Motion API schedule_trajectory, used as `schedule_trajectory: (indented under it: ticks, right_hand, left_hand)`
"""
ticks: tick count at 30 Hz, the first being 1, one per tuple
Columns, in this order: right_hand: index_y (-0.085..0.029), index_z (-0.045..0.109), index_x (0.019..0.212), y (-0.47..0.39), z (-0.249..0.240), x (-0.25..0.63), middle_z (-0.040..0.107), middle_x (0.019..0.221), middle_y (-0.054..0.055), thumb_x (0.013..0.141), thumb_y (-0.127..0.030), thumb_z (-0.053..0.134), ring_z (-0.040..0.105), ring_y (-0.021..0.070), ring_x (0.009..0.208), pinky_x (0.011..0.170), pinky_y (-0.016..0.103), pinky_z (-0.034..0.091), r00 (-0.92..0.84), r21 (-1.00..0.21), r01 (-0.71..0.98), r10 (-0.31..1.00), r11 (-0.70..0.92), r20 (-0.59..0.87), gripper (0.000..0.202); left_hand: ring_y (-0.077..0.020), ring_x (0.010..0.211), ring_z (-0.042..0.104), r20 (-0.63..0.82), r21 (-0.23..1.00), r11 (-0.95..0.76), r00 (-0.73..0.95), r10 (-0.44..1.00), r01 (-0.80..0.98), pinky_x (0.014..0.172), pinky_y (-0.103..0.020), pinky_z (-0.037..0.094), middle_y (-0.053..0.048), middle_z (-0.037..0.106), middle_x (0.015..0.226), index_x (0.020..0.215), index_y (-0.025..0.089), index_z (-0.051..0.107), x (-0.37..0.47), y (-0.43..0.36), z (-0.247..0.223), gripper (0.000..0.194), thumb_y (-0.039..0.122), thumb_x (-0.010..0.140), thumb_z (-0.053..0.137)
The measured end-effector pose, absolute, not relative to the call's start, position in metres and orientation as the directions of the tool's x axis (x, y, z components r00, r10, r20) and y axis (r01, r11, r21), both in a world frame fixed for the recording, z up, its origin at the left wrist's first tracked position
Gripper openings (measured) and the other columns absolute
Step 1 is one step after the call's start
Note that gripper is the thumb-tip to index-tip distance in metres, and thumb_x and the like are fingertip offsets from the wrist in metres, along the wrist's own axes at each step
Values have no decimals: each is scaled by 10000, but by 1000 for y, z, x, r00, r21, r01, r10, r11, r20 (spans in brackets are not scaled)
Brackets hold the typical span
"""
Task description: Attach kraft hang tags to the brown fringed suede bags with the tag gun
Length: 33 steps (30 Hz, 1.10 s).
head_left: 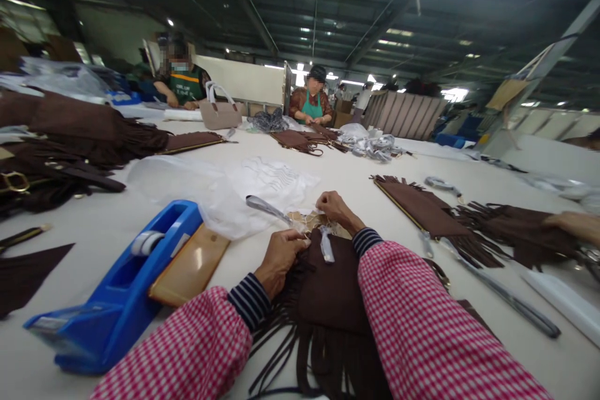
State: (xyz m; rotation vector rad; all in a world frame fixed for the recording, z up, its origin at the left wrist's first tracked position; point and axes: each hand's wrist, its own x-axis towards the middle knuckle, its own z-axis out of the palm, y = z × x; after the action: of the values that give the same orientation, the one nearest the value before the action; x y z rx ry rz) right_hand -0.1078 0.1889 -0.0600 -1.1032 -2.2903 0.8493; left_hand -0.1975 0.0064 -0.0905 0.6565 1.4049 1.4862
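Observation:
A dark brown fringed bag (330, 287) lies on the white table in front of me, its long fringe spreading towards me. At its top left corner, my left hand (281, 259) is closed with fingers pressed near a small metal ring; what it grips is too small to name. My right hand (335, 211) is closed in a pinch above the bag's top edge, beside pale tan paper or cord (309, 219). Between the hands hangs a plastic-wrapped tag-like piece (327, 245). A wrapped strap (267, 207) extends up and left from the bag's top.
To the left are a blue tape dispenser (126, 290) and a gold phone (191, 264). Clear plastic (225, 190) lies beyond them. More brown bags (419, 206) lie right and far left. Another person's hand (576, 225) reaches in at right; two people work across the table.

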Motion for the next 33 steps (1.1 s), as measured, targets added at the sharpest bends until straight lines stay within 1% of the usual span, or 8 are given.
schedule_trajectory:
  ticks: [4, 9, 14, 20, 24, 27, 31, 33]
  right_hand:
    - [-156, 602, 795, 181, -31, -94, 752, 882, 93, 791, -261, 536, 696, 153, 756, 632, 223, 500, -525, -838, 366, 833, 404, 173, 124]
    - [-165, 628, 848, 161, 19, -63, 730, 782, 48, 701, -297, 735, 681, 148, 695, 580, 205, 471, -554, -972, 13, 811, 235, 189, 225]
    - [-144, 719, 873, 121, 45, -36, 718, 767, 55, 703, -268, 754, 665, 156, 720, 575, 203, 457, -692, -944, 115, 707, 308, 146, 213]
    - [-155, 703, 840, 85, 35, -19, 667, 695, 15, 676, -285, 774, 539, 97, 556, 443, 183, 313, -729, -983, 131, 684, 128, -8, 220]
    - [-146, 726, 840, 83, 20, -9, 627, 621, -12, 692, -293, 759, 455, 64, 484, 438, 183, 268, -726, -969, 200, 686, 148, -45, 211]
    - [-136, 732, 815, 95, 14, -15, 608, 579, -16, 661, -285, 763, 464, 76, 477, 441, 194, 283, -671, -959, 201, 742, 202, 15, 216]
    - [-141, 698, 760, 127, 20, -42, 620, 602, -16, 613, -250, 747, 437, 78, 452, 429, 221, 309, -486, -952, 82, 846, 296, 221, 190]
    - [-148, 693, 767, 147, 24, -56, 598, 588, -27, 638, -231, 716, 426, 82, 449, 437, 227, 327, -412, -918, 106, 857, 381, 308, 155]
  left_hand:
    - [-187, 674, 675, -170, 937, 38, -357, 919, -348, 656, -289, 510, -40, 721, 685, 772, 130, 762, -198, 5, -89, 231, 209, 556, 774]
    - [-194, 675, 689, -169, 934, 48, -319, 933, -354, 643, -293, 527, -54, 741, 712, 836, 129, 783, -200, 4, -88, 293, 205, 554, 786]
    - [-188, 682, 698, -139, 931, 14, -319, 937, -365, 642, -282, 536, -71, 766, 779, 890, 121, 788, -201, 6, -88, 355, 153, 536, 785]
    - [-187, 685, 698, -128, 943, 12, -328, 936, -333, 631, -278, 527, -96, 786, 859, 928, 117, 786, -200, 4, -86, 379, 199, 559, 808]
    - [-194, 700, 704, -121, 936, -2, -327, 937, -351, 658, -288, 538, -93, 784, 827, 896, 112, 778, -198, 2, -85, 346, 185, 558, 787]
    - [-206, 694, 702, -109, 941, -11, -335, 936, -338, 646, -299, 540, -76, 773, 778, 905, 118, 780, -197, 2, -85, 354, 182, 557, 776]
    - [-225, 745, 708, -100, 954, -7, -341, 935, -299, 654, -305, 543, -72, 772, 801, 929, 133, 785, -197, 2, -87, 372, 200, 563, 764]
    - [-224, 756, 708, -91, 956, -9, -327, 941, -293, 655, -301, 539, -71, 772, 826, 959, 140, 782, -198, 3, -88, 387, 213, 580, 759]
